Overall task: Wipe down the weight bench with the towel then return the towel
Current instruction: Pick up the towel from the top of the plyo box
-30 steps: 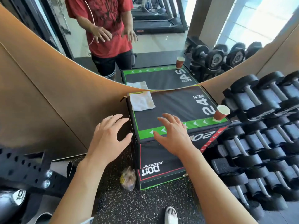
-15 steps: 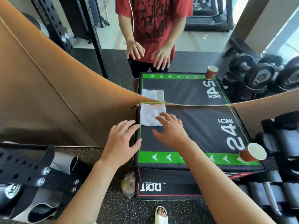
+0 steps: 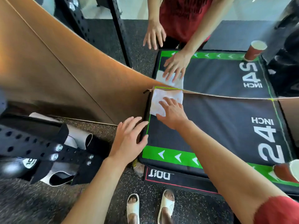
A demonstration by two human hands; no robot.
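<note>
A folded white towel [image 3: 160, 101] lies at the far left corner of a black padded box [image 3: 226, 126] with green arrow bands and "24 INCH" printed on top. My right hand [image 3: 173, 113] rests flat on the towel's near right part, fingers spread, palm down. My left hand [image 3: 129, 141] hovers with fingers apart by the box's left edge and holds nothing. A mirror behind the box repeats the towel and both hands.
A red paper cup [image 3: 288, 171] lies tipped at the box's near right corner. A black perforated rack frame [image 3: 40, 149] and a weight plate [image 3: 14, 165] sit on the rubber floor at left. A brown wall panel [image 3: 56, 75] rises behind. My sandalled feet [image 3: 150, 206] stand below.
My right hand has moved forward across the box top and come down onto the towel. My left hand has followed to the box's left edge. The view has tilted down and closer.
</note>
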